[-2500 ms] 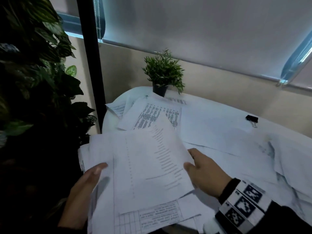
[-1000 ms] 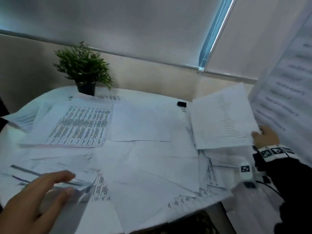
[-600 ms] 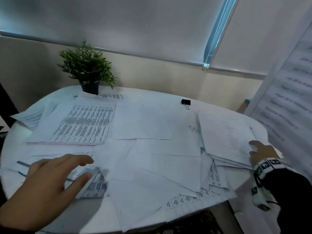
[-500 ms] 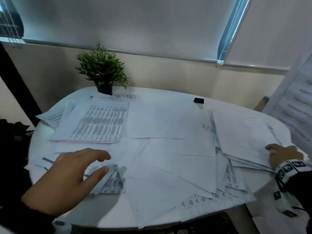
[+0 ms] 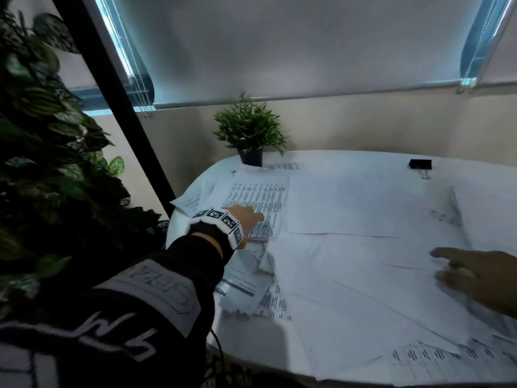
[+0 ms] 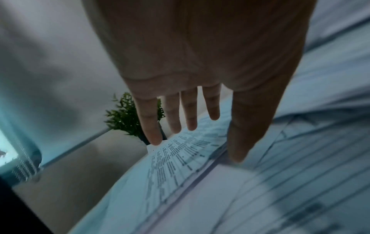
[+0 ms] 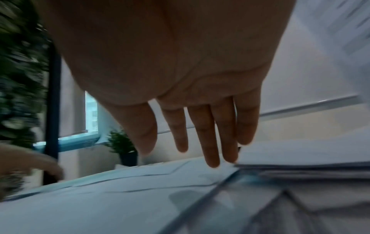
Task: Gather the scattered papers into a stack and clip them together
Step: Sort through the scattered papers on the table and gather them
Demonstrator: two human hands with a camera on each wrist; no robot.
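Worktop (image 5: 246,336): white, rounded edge, set against a beige wall below drawn window blinds; almost wholly covered by loose sheets.

Large leafy plant (image 5: 42,141): dark foliage filling the left side of the head view, beside a black slanted post.

Scattered papers (image 5: 349,261): many white sheets overlapping at odd angles across the worktop, some blank side up, some printed. A thicker heap lies at the right end, its layered edges plain in the right wrist view (image 7: 300,166).

Printed sheet (image 5: 258,204): dense columns of dark text, lying at the far left of the worktop, on top of other sheets.

Small potted plant (image 5: 249,135): green sprigs in a black pot, upright at the back edge of the worktop, just behind the printed sheet.

Left hand (image 5: 247,219): dark sleeve, marker band at the wrist; reaches onto the near edge of the printed sheet. Fingers (image 6: 152,126) straight and slightly spread, grasping nothing.

Right hand (image 5: 481,278): low over the papers at the right, beside the heap. Fingers (image 7: 208,142) extended and relaxed, holding nothing; whether the tips touch paper cannot be told.

Binder clip (image 5: 420,164): black, wire handles, on the worktop at the far right, well apart from both hands.
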